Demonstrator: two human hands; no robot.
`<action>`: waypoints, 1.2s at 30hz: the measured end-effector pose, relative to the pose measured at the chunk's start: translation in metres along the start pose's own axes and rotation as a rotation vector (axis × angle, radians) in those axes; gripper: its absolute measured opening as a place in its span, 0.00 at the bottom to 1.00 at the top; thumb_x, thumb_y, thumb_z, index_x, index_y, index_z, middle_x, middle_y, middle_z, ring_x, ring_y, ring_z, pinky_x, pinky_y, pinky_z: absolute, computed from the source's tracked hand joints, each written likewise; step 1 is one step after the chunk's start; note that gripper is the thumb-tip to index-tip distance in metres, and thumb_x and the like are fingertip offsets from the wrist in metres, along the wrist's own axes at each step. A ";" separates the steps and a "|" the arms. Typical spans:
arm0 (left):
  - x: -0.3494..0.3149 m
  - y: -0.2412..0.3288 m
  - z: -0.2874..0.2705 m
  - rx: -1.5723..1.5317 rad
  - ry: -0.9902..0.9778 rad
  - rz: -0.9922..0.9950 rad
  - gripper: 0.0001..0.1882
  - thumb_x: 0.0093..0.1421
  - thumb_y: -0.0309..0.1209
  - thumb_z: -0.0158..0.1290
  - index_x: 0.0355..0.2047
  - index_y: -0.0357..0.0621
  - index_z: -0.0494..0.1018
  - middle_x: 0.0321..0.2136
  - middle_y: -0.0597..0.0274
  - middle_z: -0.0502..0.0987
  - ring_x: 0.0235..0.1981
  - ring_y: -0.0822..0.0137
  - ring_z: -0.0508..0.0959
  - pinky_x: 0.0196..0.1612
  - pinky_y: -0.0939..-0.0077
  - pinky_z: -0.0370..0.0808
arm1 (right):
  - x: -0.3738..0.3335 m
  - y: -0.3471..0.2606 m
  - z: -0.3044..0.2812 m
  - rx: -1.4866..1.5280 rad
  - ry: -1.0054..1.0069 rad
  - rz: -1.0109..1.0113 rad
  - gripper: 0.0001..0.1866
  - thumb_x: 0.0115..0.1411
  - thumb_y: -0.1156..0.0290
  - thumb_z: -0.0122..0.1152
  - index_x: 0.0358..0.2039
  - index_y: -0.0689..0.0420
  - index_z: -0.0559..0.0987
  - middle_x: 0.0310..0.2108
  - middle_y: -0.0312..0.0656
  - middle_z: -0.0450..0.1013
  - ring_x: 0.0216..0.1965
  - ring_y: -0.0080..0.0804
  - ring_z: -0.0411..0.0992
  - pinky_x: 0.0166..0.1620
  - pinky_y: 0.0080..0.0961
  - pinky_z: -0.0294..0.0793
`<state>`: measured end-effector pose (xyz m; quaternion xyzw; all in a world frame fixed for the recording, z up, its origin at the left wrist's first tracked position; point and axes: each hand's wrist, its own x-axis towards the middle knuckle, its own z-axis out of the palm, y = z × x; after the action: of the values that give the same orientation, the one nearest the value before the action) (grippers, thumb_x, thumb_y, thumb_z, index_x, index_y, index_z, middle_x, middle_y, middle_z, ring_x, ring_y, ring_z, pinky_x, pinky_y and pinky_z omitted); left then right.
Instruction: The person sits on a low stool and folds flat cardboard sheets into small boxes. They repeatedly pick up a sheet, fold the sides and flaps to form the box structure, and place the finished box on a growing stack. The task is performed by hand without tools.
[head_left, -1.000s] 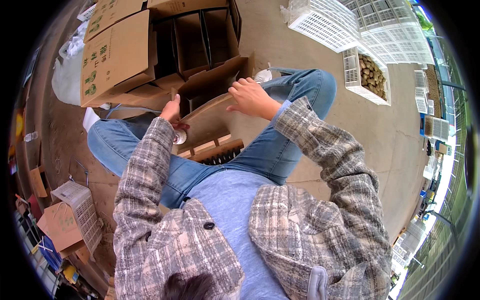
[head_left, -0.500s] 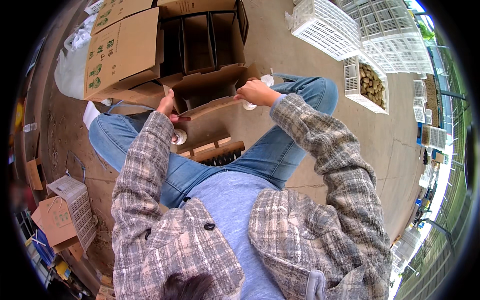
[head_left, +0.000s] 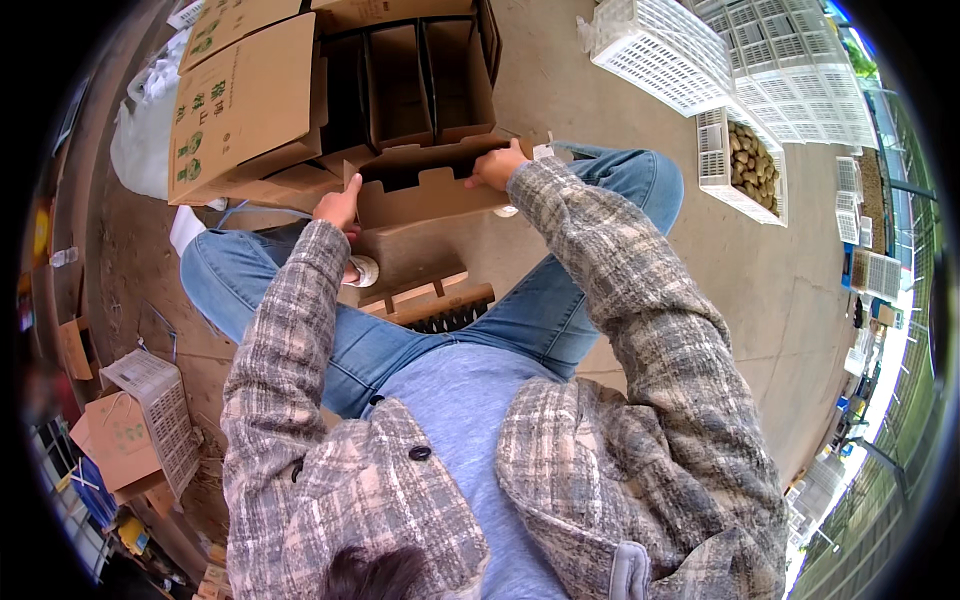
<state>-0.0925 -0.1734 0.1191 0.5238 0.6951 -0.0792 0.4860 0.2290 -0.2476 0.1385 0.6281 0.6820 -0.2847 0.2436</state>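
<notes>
Between my knees stands an open brown cardboard box [head_left: 420, 203], its near panel with a notched edge facing me. My left hand [head_left: 338, 207] grips the panel's left corner, thumb up along the edge and the other fingers partly hidden. Closed at the right end of the same box is my right hand [head_left: 497, 166], its fingertips bent over the edge and partly out of sight. Directly behind it, open boxes with dark insides [head_left: 395, 85] stand side by side, touching. A larger printed carton [head_left: 245, 105] lies at their left.
A wooden stool-like piece [head_left: 430, 305] is below, between my thighs. White plastic crates [head_left: 665, 55] are stacked at the far right, beside a crate of brown roundish produce [head_left: 752, 170]. A white plastic bag [head_left: 140, 150] lies far left; a crate with a carton [head_left: 150, 420] sits lower left.
The near panel of the box has swung up and inward, so its broad face now shows. My right hand has moved left and slightly away from me; my left hand has shifted only a little.
</notes>
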 end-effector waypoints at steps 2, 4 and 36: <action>0.003 -0.007 -0.001 0.212 0.176 0.193 0.41 0.57 0.57 0.58 0.58 0.38 0.63 0.46 0.44 0.79 0.44 0.47 0.82 0.46 0.60 0.78 | 0.010 0.000 0.006 0.003 0.023 0.017 0.27 0.63 0.36 0.52 0.49 0.41 0.84 0.52 0.37 0.78 0.62 0.38 0.68 0.65 0.58 0.48; -0.023 -0.001 0.006 0.271 0.399 0.486 0.36 0.53 0.49 0.66 0.52 0.37 0.65 0.38 0.45 0.80 0.44 0.48 0.81 0.49 0.60 0.76 | 0.017 0.010 0.020 0.032 0.059 0.012 0.26 0.63 0.37 0.52 0.47 0.40 0.84 0.51 0.37 0.78 0.61 0.38 0.67 0.64 0.58 0.49; -0.025 0.001 -0.038 -0.394 -0.651 0.307 0.47 0.49 0.33 0.71 0.66 0.63 0.59 0.34 0.64 0.76 0.38 0.66 0.83 0.43 0.69 0.81 | -0.007 -0.045 0.084 0.061 0.357 -0.066 0.42 0.67 0.33 0.38 0.42 0.64 0.83 0.41 0.49 0.79 0.53 0.43 0.72 0.64 0.55 0.51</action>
<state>-0.1149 -0.1658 0.1586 0.4658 0.4208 -0.0330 0.7777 0.1826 -0.3138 0.0866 0.6529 0.7259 -0.1970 0.0899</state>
